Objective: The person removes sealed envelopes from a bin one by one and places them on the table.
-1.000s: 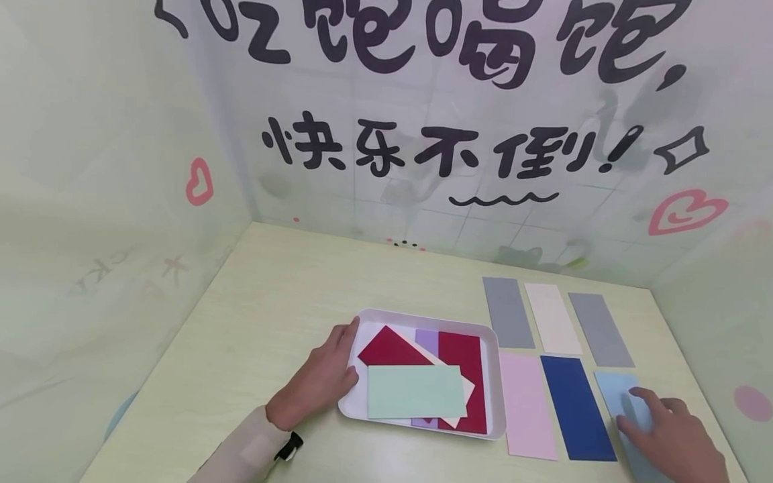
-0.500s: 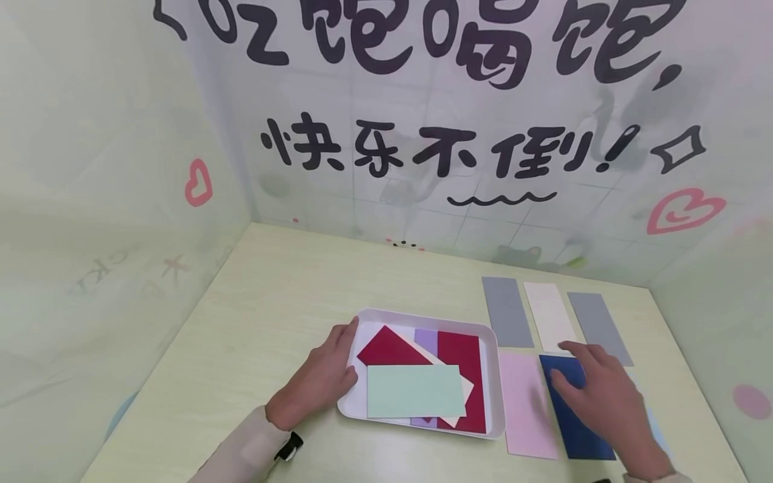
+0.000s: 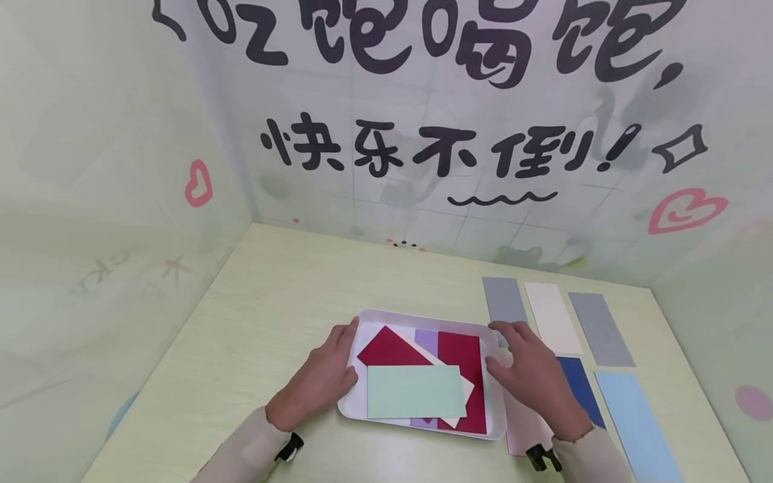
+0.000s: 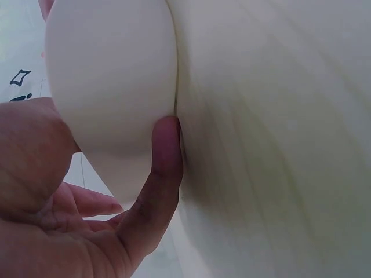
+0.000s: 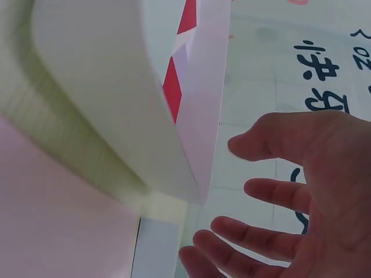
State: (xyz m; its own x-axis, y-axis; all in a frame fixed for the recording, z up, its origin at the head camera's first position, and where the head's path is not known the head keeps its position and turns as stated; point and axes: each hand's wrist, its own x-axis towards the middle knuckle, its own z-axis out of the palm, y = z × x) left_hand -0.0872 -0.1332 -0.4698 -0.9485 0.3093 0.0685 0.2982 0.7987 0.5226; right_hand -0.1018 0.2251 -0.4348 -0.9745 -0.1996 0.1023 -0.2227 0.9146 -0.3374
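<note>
A white tray (image 3: pixel 495 417) stands on the table, holding overlapping coloured cards. On top lies a mint green card (image 3: pixel 415 392); under it show dark red cards (image 3: pixel 464 349), a cream card (image 3: pixel 468 390) and a lilac card (image 3: pixel 426 341). My left hand (image 3: pixel 323 376) grips the tray's left end; in the left wrist view a finger curls against the tray's outer wall (image 4: pixel 110 75). My right hand (image 3: pixel 534 376) hovers by the tray's right end, thumb and fingers apart. The right wrist view shows a gap between those fingers and the tray wall (image 5: pixel 104 87).
Right of the tray, cards lie in two rows: a grey card (image 3: pixel 504 298), an off-white card (image 3: pixel 553 318) and another grey card (image 3: pixel 602 329) behind; a pink card (image 3: pixel 522 429), a dark blue card (image 3: pixel 582 389) and a light blue card (image 3: pixel 637 422) in front. Printed walls enclose the table.
My right hand has moved left from the light blue card, over the dark blue one, to the tray's right end. The left hand, tray and cards have stayed in place.
</note>
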